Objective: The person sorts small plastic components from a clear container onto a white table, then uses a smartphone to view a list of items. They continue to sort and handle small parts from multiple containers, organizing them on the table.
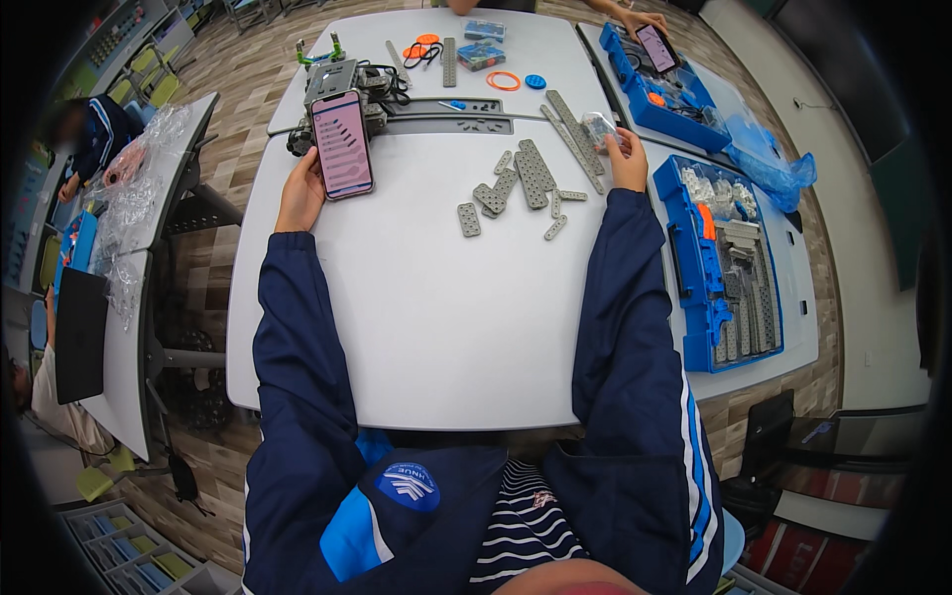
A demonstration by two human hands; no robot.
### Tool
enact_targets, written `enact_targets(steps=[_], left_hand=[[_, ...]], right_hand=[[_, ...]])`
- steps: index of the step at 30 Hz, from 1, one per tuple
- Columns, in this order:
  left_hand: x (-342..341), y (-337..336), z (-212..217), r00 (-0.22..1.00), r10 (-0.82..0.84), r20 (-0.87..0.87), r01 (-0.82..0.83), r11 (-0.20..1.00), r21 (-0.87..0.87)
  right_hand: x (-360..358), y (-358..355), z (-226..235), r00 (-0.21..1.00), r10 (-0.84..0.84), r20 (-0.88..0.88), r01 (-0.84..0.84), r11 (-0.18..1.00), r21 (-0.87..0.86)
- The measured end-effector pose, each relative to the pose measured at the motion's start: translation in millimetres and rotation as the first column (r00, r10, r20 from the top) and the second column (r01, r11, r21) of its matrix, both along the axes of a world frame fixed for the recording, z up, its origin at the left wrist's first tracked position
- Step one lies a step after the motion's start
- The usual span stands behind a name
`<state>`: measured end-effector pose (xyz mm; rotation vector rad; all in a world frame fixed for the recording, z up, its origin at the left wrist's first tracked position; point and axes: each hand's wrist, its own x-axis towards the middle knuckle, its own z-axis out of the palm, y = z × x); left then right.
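Observation:
My left hand (pixel 300 196) is closed round a smartphone (pixel 343 149), held upright with its lit screen facing me. Behind the phone stands a grey built robot model (pixel 332 77) with black cables and green parts. Over the right side of the white table (pixel 436 307), my right hand (pixel 627 162) pinches a small clear plastic bag (pixel 598 126); its contents are too small to make out. Just left of the bag lie long grey perforated beams (pixel 572 139). Nearer the middle is a loose group of grey perforated plates (pixel 534 174) and short links (pixel 555 228).
A blue case of grey beams (pixel 746 283) and a second blue case (pixel 684 114) stand at the right, with a blue plastic bag (pixel 769 159) beside them. Orange rings (pixel 503 81) and small parts boxes (pixel 482 55) lie farther back. Another person's hand (pixel 643 20) holds a phone (pixel 656 48).

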<state>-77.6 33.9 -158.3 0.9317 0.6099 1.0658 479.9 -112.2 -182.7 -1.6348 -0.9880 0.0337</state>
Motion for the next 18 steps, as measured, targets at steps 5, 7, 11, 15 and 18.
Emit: enact_targets(steps=[5, 7, 11, 15, 18], left_hand=[[0, -3, 1, 1.000, 0.009, 0.017, -0.008, 1.000, -0.013], [2, -4, 1, 0.999, 0.016, 0.032, -0.015, 1.000, -0.005], [8, -5, 1, 0.989, 0.144, -0.028, -0.144, 0.989, 0.026], [7, -1, 7, 0.955, 0.275, -0.115, -0.263, 0.959, 0.106], [4, 1, 8, 0.956, 0.285, -0.067, -0.277, 0.955, 0.108]], right_hand=[[5, 2, -6, 1.000, 0.006, -0.005, -0.006, 1.000, 0.021], [7, 4, -9, 1.000, 0.003, -0.007, -0.002, 1.000, 0.030], [-4, 0, 4, 0.984, -0.088, 0.156, 0.092, 0.995, -0.023], [-46, -17, 85, 0.782, -0.303, 0.545, 0.287, 0.951, 0.117], [-115, -49, 160, 0.949, 0.073, 0.305, -0.172, 0.935, 0.310]])
